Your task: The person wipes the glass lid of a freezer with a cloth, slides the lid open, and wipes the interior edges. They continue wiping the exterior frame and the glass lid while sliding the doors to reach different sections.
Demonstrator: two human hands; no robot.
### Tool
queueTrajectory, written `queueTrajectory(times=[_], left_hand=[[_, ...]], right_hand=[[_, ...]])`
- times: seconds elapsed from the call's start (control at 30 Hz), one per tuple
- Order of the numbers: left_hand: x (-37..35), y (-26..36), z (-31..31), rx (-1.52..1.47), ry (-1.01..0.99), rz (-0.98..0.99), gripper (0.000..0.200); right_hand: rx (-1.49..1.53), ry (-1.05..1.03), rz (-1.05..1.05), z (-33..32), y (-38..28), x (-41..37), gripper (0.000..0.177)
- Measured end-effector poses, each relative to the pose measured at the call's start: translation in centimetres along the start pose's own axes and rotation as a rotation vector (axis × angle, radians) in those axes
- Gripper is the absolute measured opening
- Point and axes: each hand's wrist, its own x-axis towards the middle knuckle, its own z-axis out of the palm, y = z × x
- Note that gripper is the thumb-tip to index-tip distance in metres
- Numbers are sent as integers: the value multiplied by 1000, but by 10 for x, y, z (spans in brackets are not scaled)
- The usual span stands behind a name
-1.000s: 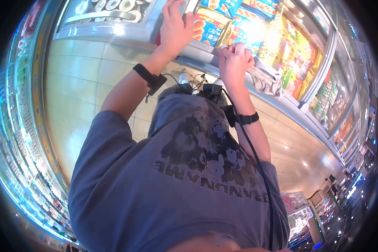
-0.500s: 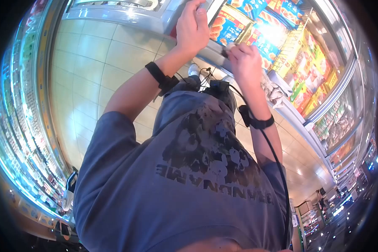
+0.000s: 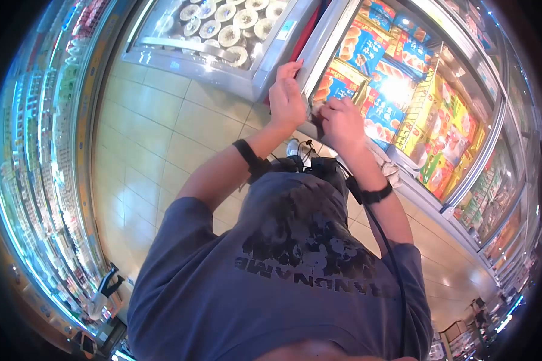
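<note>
Well, the left hand point(image 3: 287, 99) is sitting at the near corner of the freezer point(image 3: 328, 57) — its fingers are curving loosely, with thumb and fingers apart. Just beside it, the right hand point(image 3: 344, 123) is bending over the near rim, fingers drawn in tight; I can't tell whether they are gripping anything. Blue packets point(image 3: 379, 117) are lying inside, near that hand, and a pale cloth point(image 3: 391, 174) is showing beside the right forearm.
</note>
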Motion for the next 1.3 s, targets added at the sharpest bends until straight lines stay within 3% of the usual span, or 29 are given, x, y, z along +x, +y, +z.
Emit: queueTrajectory(times=[0.2, 0.27, 0.4, 0.57, 0.7, 0.77, 0.8, 0.87, 0.9, 1.1, 1.17, 1.3], left_hand=[[-1, -1, -2, 4, 45, 45, 63], [-2, 3, -2, 62, 18, 44, 60], [0, 2, -2, 94, 15, 95, 58], [-3, 8, -6, 97, -70, 47, 60], [0, 13, -3, 125, -31, 61, 55], [-3, 8, -3, 146, -10, 101, 54], [-7, 12, -4, 150, -13, 93, 54], [-7, 25, -5, 115, -41, -77, 53], [-3, 22, -5, 124, -37, -68, 53], [-4, 14, -1, 153, -57, 50, 51], [-3, 5, -1, 176, 7, 180, 44], [-2, 7, -2, 168, 7, 152, 42]], right_hand=[[22, 56, 98, -6, -6, 31, 8], [-103, 184, 190, -19, 10, 54, 5], [84, 317, 188, -24, 34, 82, 11], [-53, -15, 88, -8, 12, 56, 9], [-75, 116, 26, -19, 7, 58, 10], [-288, -101, 61, -28, 14, 72, 10], [-281, -108, 64, -29, 24, 80, 10], [-137, 333, 255, -30, 51, 105, 11], [-129, 342, 249, -31, 56, 114, 11], [-39, 296, 124, -18, 46, 97, 11], [-11, 70, 28, -14, 24, 66, 7], [-75, 1, -91, 2, -7, 10, 13]])
